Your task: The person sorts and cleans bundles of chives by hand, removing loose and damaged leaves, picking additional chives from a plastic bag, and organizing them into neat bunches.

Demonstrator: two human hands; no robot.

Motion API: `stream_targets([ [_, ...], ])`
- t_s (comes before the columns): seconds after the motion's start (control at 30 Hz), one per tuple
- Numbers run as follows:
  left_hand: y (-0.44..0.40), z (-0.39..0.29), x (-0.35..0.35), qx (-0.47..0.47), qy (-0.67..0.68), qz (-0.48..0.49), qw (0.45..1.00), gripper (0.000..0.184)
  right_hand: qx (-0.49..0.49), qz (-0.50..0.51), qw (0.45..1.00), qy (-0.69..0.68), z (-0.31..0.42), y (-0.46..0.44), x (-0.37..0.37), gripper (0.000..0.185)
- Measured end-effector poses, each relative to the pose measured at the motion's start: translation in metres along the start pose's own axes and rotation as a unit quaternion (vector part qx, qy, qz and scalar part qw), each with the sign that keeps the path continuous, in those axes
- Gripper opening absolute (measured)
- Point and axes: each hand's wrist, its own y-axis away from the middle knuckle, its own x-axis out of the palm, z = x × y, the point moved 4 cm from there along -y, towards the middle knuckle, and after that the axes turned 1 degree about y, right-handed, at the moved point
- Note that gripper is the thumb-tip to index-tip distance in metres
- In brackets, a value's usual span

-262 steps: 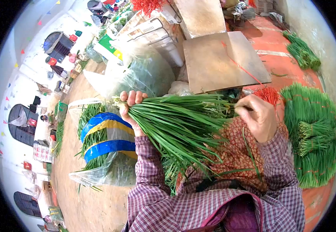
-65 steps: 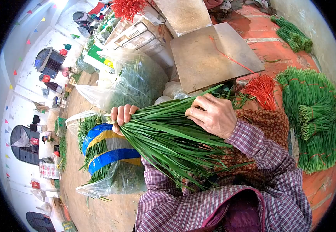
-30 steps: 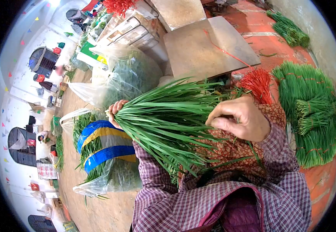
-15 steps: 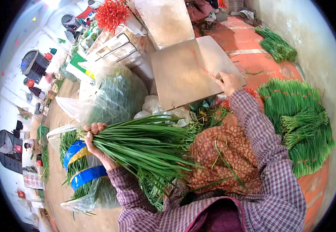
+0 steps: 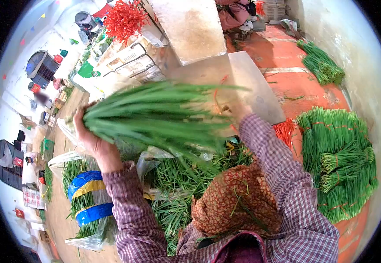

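My left hand is closed around the stem end of a large bunch of garlic chives, held sideways in the air with the leaves fanning right, blurred by motion. Close to the leaf tips, my right hand is pinched on a thin red tie over the tilted metal board. The bunch partly covers the board, and the right fingertips are smeared.
Loose chives lie before my patterned apron. Tied chive bundles are stacked at right, with another bunch by the wall. Red ties hang beside the board. A bag with a blue band stands left.
My left hand has lifted the chives up and away from my lap, toward the board. My right hand has moved left with the red tie, nearer the leaf tips.
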Motion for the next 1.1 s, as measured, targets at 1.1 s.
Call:
stream_targets([
  [1.1,0.065,0.286,0.024,-0.22,-0.103,0.113,0.963,0.073,-0.187,-0.241,0.952,-0.003,-0.006,0.005,-0.037,0.104],
])
